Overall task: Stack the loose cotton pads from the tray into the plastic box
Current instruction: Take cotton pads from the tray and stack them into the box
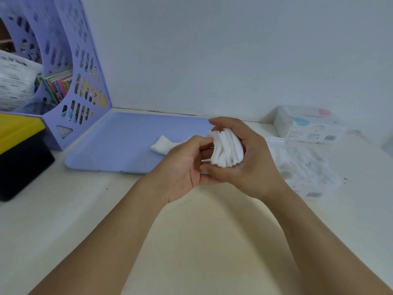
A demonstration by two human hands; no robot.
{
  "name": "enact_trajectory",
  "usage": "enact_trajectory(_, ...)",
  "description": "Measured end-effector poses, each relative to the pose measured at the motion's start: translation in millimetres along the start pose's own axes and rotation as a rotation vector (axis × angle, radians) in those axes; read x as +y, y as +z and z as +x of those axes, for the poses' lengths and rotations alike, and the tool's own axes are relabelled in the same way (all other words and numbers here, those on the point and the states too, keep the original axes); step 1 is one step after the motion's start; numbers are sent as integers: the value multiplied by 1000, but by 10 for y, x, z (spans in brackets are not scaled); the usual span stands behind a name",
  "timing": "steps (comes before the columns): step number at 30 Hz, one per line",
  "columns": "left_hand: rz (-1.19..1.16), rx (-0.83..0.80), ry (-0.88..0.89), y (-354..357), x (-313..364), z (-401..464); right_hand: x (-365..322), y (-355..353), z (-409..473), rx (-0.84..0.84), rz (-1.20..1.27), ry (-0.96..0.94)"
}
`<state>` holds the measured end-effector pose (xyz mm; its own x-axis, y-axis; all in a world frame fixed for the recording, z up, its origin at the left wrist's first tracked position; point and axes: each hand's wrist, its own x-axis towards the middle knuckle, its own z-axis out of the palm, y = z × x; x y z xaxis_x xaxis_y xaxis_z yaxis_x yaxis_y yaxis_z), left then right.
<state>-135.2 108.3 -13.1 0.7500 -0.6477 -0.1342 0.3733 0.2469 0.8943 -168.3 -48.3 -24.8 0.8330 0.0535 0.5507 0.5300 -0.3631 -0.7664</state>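
Observation:
My right hand (240, 167) grips a thick bundle of white cotton pads (227, 149), held on edge between thumb and fingers above the right end of the lilac tray (119, 145). My left hand (185, 165) is beside it, fingers curled against the left face of the bundle. A few loose pads (162, 144) lie on the tray just left of my hands. The clear plastic box (306, 167) lies on the table right of my right hand, with white pads inside.
A second pack of pads (308, 126) sits behind the clear box near the wall. A lilac file rack (70, 67) with booklets stands at the back left. A yellow and black object (19, 150) is at the left edge.

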Motion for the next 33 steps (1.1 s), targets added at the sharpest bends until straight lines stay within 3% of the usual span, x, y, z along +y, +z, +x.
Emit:
enact_trajectory(11,214,234,77,14,-99,54,114,25,-6,-68,-302,-31)
enact_trajectory(15,115,78,8,44,-59,32,109,5,-17,-106,-319,15)
enact_trajectory(18,254,-35,19,51,-84,-30,72,-4,-55,-226,-366,13)
enact_trajectory(22,166,-66,31,10,-111,-16,-84,-166,-36,-302,-126,105)
enact_trajectory(25,235,-101,67,-24,-80,-10,-222,-306,14,-151,150,220)
enact_trajectory(28,341,-100,67,-14,-102,-10,-206,-298,37,-156,90,294)
enact_trajectory(33,193,123,76,33,-127,63,-62,-122,-4,-241,-55,345)
